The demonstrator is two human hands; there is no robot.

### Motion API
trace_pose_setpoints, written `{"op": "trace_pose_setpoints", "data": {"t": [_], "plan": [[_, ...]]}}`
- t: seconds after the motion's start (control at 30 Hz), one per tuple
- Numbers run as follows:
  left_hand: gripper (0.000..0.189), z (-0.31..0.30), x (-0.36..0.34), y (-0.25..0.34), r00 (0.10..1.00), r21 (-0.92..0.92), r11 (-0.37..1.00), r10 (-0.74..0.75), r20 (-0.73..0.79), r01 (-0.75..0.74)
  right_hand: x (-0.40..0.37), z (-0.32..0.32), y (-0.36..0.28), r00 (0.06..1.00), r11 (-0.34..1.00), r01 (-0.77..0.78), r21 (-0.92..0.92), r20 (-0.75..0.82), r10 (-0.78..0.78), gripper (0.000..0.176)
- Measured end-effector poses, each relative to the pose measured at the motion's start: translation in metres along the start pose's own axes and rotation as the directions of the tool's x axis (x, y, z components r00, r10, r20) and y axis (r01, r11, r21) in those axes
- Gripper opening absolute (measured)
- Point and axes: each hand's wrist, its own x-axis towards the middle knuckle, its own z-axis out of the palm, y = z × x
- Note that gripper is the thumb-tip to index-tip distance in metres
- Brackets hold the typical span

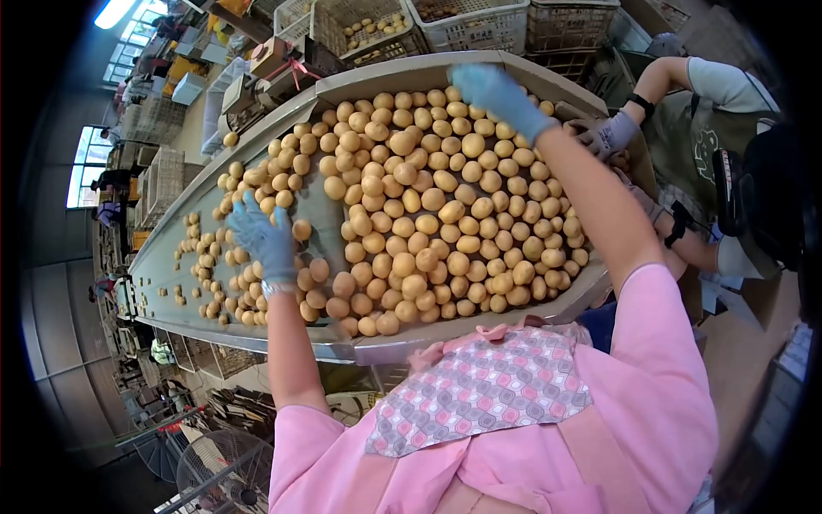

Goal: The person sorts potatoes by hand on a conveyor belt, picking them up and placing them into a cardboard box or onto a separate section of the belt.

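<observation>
A layer of round, yellow-tan fruits, whose exact kind I cannot make out, covers the wide end of a sorting conveyor. My left hand, in a blue glove, lies over the belt on the left with its fingers spread among the fruits. Nothing shows gripped in it. At the far rim, my right hand, also blue-gloved, reaches over the fruits, fingers stretched toward the left. No fruit is visible in its grasp, though its palm side is hidden.
The green belt narrows away to the left, with scattered fruits. A raised rim borders the sorting area. At the right, a co-worker's gloved hand is over the fruits. Plastic crates stand behind; a fan is at lower left.
</observation>
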Motion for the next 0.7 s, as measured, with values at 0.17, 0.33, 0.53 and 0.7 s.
{"op": "trace_pose_setpoints", "data": {"t": [0.17, 0.33, 0.53, 0.7], "plan": [[0.066, -0.081, -0.089, 0.101, 0.912, -0.371, 0.865, 0.398, 0.100, -0.337, -0.103, 0.013, -0.055, 0.834, 0.900, -0.349, -0.260, 0.353, 0.425, 0.032], [0.058, -0.080, -0.122, 0.075, 0.810, -0.387, 0.827, 0.524, 0.264, -0.409, -0.081, 0.044, -0.063, 0.691, 0.741, -0.466, -0.483, 0.324, 0.646, 0.039], [0.031, -0.019, -0.058, -0.043, 0.901, -0.145, 0.898, 0.427, 0.070, -0.415, -0.106, 0.017, -0.040, 0.845, 0.873, -0.482, -0.075, 0.222, 0.486, 0.061], [0.053, -0.034, -0.040, -0.008, 0.981, -0.057, 0.988, 0.138, -0.135, -0.147, -0.146, -0.017, -0.066, 0.743, -0.266, -0.478, 0.837, 0.547, 0.386, 0.048]]}}
